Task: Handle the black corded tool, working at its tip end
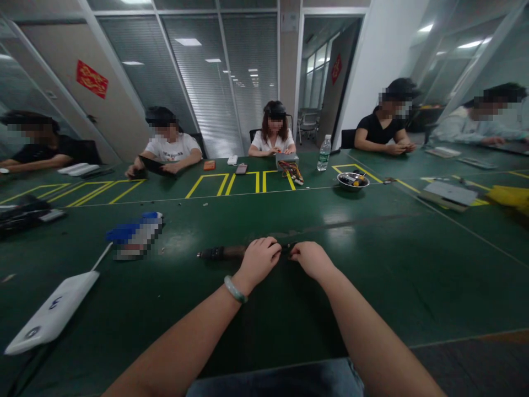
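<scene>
Dark cylindrical tool [225, 252] held crosswise just above green worktop [392, 286], long axis nearly left-right, ribbed end pointing left. Left hand [258, 262]: fingers [268, 245] curled over tool's right part. Right hand [311, 260]: fingers [294, 252] narrow, pinching tool's right end.

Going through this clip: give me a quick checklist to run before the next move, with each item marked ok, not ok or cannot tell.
1. Left hand closed over the dark cylindrical tool: ok.
2. Right hand gripping that tool: cannot tell; its fingers sit at the tool's dark end, partly hidden.
3. Tool's far end visible: not ok; both hands cover it.
4. Jade bangle apart from the tool: ok; it sits on the left wrist, behind the hand.
5. White flat device apart from the hands: ok; it lies well to their left on the green worktable.
6. Co-workers' hands apart from the person's: ok; they are across the table.
</scene>
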A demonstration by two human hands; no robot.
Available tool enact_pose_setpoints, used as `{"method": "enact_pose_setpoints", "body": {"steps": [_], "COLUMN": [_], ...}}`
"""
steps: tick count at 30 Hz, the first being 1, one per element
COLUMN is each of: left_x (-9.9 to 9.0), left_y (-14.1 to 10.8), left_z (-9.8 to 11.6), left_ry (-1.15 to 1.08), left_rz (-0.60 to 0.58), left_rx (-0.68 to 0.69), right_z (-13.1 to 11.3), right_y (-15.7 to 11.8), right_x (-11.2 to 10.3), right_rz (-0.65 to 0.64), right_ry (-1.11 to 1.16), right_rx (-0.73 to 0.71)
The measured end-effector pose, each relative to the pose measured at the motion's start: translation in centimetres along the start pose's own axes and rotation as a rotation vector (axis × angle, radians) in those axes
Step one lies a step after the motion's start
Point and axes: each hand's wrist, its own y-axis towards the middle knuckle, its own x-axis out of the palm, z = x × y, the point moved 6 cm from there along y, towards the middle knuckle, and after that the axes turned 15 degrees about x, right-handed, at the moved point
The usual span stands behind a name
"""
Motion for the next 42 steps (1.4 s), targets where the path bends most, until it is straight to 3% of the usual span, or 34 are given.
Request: {"method": "enact_pose_setpoints", "body": {"steps": [6, 16, 23, 42], "left_x": [0.3, 0.7, 0.6, 0.5], "left_y": [0.4, 0.7, 0.6, 0.2], "left_z": [-0.2, -0.4, -0.4, -0.7], "left_ry": [-0.020, -0.013, -0.048, -0.146], "left_rz": [-0.024, -0.047, 0.016, 0.066], "left_rx": [-0.019, -0.047, -0.081, -0.036], "right_z": [0.2, 0.2, 0.9, -0.1], "right_y": [0.1, 0.1, 0.8, 0.1], "right_x": [0.1, -0.1, -0.1, -0.5], "right_rz": [0.089, 0.027, 0.161, 0.263], "right_ry": [0.042, 0.044, 0.104, 0.135], "right_rx": [-0.056, 0.017, -0.018, -0.061]}}
